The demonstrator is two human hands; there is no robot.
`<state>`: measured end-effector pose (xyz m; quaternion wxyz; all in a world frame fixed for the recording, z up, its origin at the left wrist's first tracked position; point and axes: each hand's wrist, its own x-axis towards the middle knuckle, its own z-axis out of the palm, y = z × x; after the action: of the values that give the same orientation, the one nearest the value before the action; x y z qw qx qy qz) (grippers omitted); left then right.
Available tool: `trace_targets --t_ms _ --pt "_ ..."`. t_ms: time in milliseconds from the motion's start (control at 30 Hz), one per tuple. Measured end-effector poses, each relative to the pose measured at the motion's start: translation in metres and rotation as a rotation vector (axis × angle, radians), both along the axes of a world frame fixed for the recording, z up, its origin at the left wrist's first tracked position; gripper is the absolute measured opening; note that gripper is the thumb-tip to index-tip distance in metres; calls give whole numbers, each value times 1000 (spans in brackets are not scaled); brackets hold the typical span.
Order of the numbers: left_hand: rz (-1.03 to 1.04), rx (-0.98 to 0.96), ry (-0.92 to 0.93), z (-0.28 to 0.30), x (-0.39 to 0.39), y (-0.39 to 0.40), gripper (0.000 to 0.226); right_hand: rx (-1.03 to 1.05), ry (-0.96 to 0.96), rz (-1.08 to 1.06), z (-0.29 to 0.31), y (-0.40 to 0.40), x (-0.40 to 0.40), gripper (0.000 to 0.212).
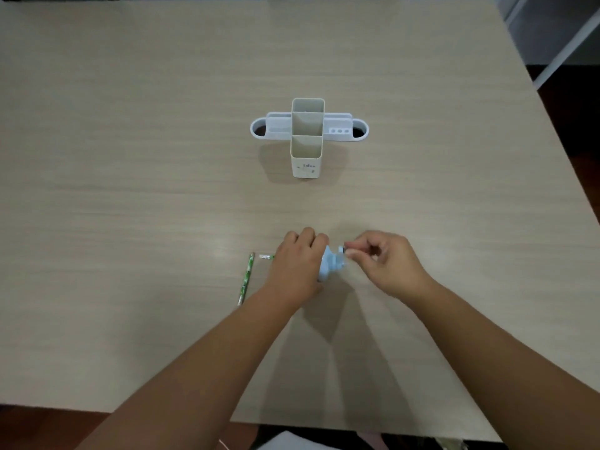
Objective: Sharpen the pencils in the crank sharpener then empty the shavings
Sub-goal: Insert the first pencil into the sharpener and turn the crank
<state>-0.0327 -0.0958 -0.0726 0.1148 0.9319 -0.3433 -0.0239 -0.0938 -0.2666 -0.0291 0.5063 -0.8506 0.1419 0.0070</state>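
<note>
Near the pale wood-grain tabletop's (pixel 130 157) front edge, the left hand (pixel 297 267) curls around the small light-blue plastic crank sharpener (pixel 329 264); the right hand (pixel 383 261) pinches its handle. A green patterned pencil (pixel 246 279) lies just left.

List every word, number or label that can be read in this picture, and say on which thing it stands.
Nothing can be read for certain.
Beige pencil cup: a short dark print low on its front, too small and blurred to read.
Green pencil: patterned, with no legible text.
Blue sharpener: no text visible.
</note>
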Motion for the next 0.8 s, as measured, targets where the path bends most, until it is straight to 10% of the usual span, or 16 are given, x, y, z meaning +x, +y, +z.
trace_targets --t_ms 233,467,633,800 --pt "45 3 28 -2 -2 0 68 -164 202 262 -24 9 -30 8" --pt "1 49 21 -1 2 1 68 -59 35 -21 -15 -2 25 3" --pt "65 -5 28 -2 -2 -1 69 -196 243 271 -29 9 -20 9" --pt "9 32 2 2 -1 0 74 -111 -30 78 7 3 -9 5"
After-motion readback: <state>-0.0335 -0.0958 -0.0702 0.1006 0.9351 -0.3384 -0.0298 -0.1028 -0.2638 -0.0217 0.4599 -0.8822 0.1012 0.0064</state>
